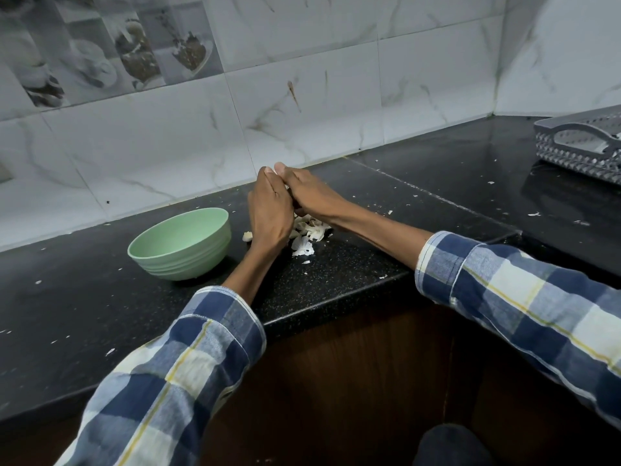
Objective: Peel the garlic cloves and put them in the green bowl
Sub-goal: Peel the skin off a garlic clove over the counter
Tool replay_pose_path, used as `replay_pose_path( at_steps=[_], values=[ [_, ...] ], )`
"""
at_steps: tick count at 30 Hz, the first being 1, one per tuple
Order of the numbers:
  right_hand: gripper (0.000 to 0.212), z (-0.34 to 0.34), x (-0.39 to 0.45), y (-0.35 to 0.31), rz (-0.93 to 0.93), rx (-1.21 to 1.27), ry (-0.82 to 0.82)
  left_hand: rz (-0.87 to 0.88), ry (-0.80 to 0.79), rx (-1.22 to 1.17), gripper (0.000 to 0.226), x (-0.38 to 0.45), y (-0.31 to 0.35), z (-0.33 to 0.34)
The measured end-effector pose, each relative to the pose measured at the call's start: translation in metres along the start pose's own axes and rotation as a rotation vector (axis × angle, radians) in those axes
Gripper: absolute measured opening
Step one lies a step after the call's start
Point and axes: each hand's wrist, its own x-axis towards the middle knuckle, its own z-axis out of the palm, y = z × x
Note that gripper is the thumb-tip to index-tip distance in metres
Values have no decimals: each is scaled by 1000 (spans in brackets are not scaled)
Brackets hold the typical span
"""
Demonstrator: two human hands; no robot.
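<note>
My left hand [270, 213] and my right hand [311, 193] meet above the black counter, thumbs side by side at the top. A sliver of white garlic [286, 187] shows between them; the rest is hidden by the hands, which both grip it. Under the hands lies a heap of white garlic skins [307, 235]. One small pale clove or piece [247, 236] sits on the counter just left of my left wrist. The green bowl [181, 243] stands upright to the left of the hands; its visible inside looks bare.
The black stone counter [353, 264] is strewn with small skin flakes and ends at a front edge above a brown cabinet. A grey plastic basket [578, 146] stands at the far right. A tiled wall runs close behind the hands.
</note>
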Motion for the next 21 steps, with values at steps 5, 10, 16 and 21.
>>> replay_pose_path(
  at_steps=[5,10,16,21],
  values=[
    [51,-2,-3,-3,-12,55,-29,14,-3,-15,36,0,-2,1],
    [33,-5,0,0,38,109,1,0,-9,-1,32,2,-4,5],
    [34,-4,5,10,35,-60,2,-70,-74,-60,32,-1,-11,5],
    [56,-4,4,9,85,-71,-14,-87,-115,-6,34,-2,-13,5]
  ],
)
